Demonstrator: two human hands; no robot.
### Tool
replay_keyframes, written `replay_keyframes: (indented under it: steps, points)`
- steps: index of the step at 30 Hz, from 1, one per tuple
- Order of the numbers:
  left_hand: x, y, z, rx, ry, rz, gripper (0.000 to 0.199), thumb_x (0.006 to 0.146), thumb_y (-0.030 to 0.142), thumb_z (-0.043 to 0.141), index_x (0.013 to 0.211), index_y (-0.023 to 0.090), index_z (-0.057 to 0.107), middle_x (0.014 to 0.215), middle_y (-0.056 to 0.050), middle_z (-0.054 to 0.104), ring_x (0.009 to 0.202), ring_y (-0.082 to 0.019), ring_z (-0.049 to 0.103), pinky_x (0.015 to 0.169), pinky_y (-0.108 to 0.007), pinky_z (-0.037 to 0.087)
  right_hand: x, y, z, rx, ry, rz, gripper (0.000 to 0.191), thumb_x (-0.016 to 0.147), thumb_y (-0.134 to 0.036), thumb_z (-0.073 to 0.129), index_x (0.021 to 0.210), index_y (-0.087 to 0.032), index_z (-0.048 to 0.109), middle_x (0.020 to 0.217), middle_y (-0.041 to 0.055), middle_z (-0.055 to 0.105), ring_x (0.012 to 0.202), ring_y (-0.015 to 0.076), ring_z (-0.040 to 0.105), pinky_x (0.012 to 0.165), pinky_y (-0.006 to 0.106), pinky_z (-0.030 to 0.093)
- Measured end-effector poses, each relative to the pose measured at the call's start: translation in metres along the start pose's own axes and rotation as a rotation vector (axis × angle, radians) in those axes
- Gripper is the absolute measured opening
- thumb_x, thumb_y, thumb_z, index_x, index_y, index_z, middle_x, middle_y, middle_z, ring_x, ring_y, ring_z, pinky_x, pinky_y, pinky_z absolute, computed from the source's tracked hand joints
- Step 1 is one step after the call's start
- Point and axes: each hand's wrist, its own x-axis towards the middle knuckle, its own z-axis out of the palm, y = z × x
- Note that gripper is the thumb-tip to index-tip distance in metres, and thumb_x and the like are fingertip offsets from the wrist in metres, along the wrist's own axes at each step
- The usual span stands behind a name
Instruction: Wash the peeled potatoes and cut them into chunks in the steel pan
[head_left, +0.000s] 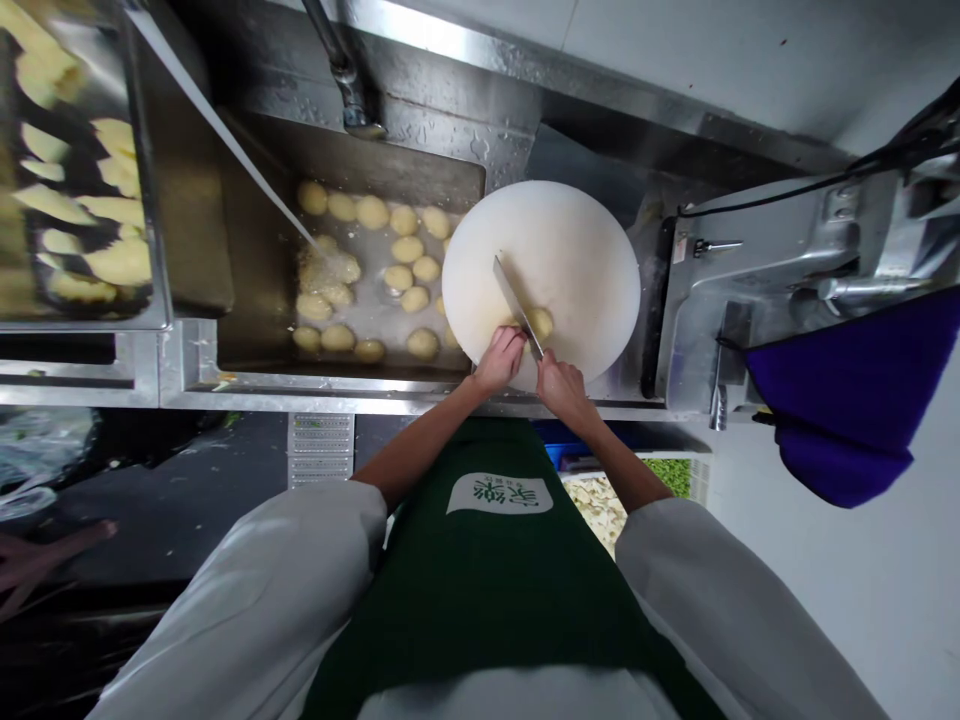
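1. Chopping board [581, 250]: off-white.
2. Knife blade [514, 298]: silvery grey.
3. Potatoes [407, 249]: pale yellow.
4. Apron [487, 590]: dark green, its white patch [463, 497] bearing green characters.
5. Sleeves [262, 580]: greyish white.
6. Cloth [855, 390]: deep violet.

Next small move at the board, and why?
Probably tuck the fingers of the left hand back slightly before the right hand moves the knife again: they sit close beside the blade, at the potato on the round white board. Whether the cut is through isn't clear.
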Motion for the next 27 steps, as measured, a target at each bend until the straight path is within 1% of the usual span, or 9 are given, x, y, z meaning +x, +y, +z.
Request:
replay_keyframes:
  steps: [6, 11, 15, 20, 24, 27]
  points:
    - [-0.002, -0.001, -0.001, 0.003, -0.009, -0.012, 0.038, 0.105, 0.027, 0.026, 0.116, 0.016, 0.060, 0.109, -0.015, 0.061, 0.109, -0.027, 0.055, 0.093, -0.048, 0.051, -0.003, -0.001, -0.002, 0.002, 0.025, -0.001, 0.039, 0.106, -0.028, 0.022, 0.128, -0.010, 0.049, 0.098, 0.0186, 0.074, 0.094, 0.0275, 0.072, 0.082, 0.034, 0.050]
    - [-0.002, 0.001, -0.002, -0.002, -0.003, -0.003, 0.037, 0.105, 0.026, 0.026, 0.117, 0.018, 0.060, 0.111, -0.015, 0.061, 0.109, -0.026, 0.055, 0.094, -0.048, 0.051, -0.003, -0.004, -0.002, -0.009, -0.011, 0.006, 0.036, 0.105, -0.025, 0.024, 0.126, -0.011, 0.050, 0.104, 0.0194, 0.073, 0.099, 0.0274, 0.071, 0.083, 0.033, 0.050]
    - [-0.003, 0.000, -0.003, 0.002, -0.001, -0.012, 0.037, 0.105, 0.025, 0.026, 0.118, 0.017, 0.060, 0.110, -0.014, 0.060, 0.109, -0.026, 0.054, 0.095, -0.047, 0.051, -0.007, -0.003, -0.001, -0.001, 0.024, -0.004, 0.037, 0.105, -0.027, 0.024, 0.126, -0.011, 0.049, 0.098, 0.0190, 0.074, 0.094, 0.0272, 0.072, 0.082, 0.033, 0.050]
    - [-0.005, -0.003, -0.005, 0.007, 0.012, -0.006, 0.035, 0.105, 0.026, 0.028, 0.115, 0.017, 0.060, 0.109, -0.014, 0.061, 0.108, -0.025, 0.055, 0.094, -0.046, 0.051, 0.000, -0.005, 0.001, 0.022, -0.014, 0.005, 0.036, 0.105, -0.025, 0.025, 0.126, -0.011, 0.050, 0.105, 0.0191, 0.073, 0.099, 0.0277, 0.071, 0.083, 0.034, 0.050]
    - [-0.006, -0.004, -0.005, 0.016, 0.012, -0.017, 0.035, 0.105, 0.026, 0.027, 0.114, 0.016, 0.060, 0.107, -0.014, 0.061, 0.106, -0.025, 0.055, 0.093, -0.045, 0.052, -0.007, -0.005, -0.003, 0.008, 0.009, -0.004, 0.038, 0.105, -0.027, 0.022, 0.127, -0.011, 0.050, 0.101, 0.0189, 0.074, 0.095, 0.0281, 0.072, 0.083, 0.035, 0.050]
    - [-0.005, -0.003, -0.005, 0.004, 0.017, -0.016, 0.035, 0.105, 0.026, 0.028, 0.114, 0.015, 0.060, 0.108, -0.015, 0.061, 0.106, -0.026, 0.055, 0.094, -0.046, 0.051, -0.009, -0.006, -0.001, 0.007, 0.021, -0.003, 0.040, 0.105, -0.027, 0.022, 0.129, -0.010, 0.049, 0.100, 0.0191, 0.074, 0.095, 0.0285, 0.072, 0.082, 0.035, 0.050]
